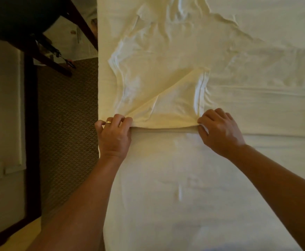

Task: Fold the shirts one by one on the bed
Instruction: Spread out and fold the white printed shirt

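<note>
- The pale shirt (159,84) lies flat on the bed (256,105), near its left edge, so a fold can be creased against the mattress.
- The left hand (114,134) and right hand (218,131) each pinch a near corner of the shirt, fingers (202,122) curled on cloth (likely to keep the edge taut).
- One flap already lies diagonally across the body.

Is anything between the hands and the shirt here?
Nothing visible. The left hand and right hand already pinch the near corners of the shirt, which lies on the bed.
</note>
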Tool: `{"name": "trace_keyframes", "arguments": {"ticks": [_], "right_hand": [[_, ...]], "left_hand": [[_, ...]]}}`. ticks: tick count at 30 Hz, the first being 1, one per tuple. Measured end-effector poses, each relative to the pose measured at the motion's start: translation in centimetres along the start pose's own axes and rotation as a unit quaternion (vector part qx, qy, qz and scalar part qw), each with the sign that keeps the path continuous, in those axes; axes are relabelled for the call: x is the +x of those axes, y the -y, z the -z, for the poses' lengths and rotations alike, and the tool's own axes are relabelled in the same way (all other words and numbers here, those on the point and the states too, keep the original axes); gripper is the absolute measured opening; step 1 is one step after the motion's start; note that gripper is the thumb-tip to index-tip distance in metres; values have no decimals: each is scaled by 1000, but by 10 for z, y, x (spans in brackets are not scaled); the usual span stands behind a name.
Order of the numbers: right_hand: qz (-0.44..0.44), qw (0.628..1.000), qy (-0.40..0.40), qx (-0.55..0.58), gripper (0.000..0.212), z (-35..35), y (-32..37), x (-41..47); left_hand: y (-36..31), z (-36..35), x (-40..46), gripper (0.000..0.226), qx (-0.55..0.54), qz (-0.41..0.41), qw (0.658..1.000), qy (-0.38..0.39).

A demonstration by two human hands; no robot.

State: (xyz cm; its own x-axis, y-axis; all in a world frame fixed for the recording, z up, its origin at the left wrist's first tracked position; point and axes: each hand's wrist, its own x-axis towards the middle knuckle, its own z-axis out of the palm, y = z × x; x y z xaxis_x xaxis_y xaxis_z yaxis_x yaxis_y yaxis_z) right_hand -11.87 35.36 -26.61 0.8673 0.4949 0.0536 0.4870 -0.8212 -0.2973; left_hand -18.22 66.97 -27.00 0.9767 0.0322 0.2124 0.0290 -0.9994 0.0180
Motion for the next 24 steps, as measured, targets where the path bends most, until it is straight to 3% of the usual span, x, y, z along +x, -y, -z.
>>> {"name": "trace_keyframes", "arguments": {"ticks": [6, 11, 14, 16, 17, 19, 21, 24], "right_hand": [[30, 999, -4, -10, 6, 0, 3, -5], [37, 998, 54, -23, 12, 2, 1, -4], [6, 998, 56, -8, 33, 12, 6, 7], [-25, 999, 32, 0, 39, 17, 15, 19], [-30, 999, 41, -4, 42, 18, 20, 24], [-27, 990, 136, -27, 56, 17, 25, 30], [-11, 965, 256, -51, 69, 12, 21, 27], [-12, 962, 268, -48, 76, 19, 4, 12]], "left_hand": [[6, 0, -1, 13, 6, -8, 1000, 1], [-13, 27, 21, 9, 73, 86, 981, 160], [-26, 48, 42, 15, 94, 161, 953, 239], [-36, 51, 46, 27, 86, 144, 960, 226], [-41, 48, 42, 44, 68, 116, 967, 216], [-51, 39, 25, 76, 20, 44, 968, 247], [-57, 24, 1, 84, 0, 17, 954, 300], [-67, 15, -9, 82, 15, 79, 948, 307]]}}
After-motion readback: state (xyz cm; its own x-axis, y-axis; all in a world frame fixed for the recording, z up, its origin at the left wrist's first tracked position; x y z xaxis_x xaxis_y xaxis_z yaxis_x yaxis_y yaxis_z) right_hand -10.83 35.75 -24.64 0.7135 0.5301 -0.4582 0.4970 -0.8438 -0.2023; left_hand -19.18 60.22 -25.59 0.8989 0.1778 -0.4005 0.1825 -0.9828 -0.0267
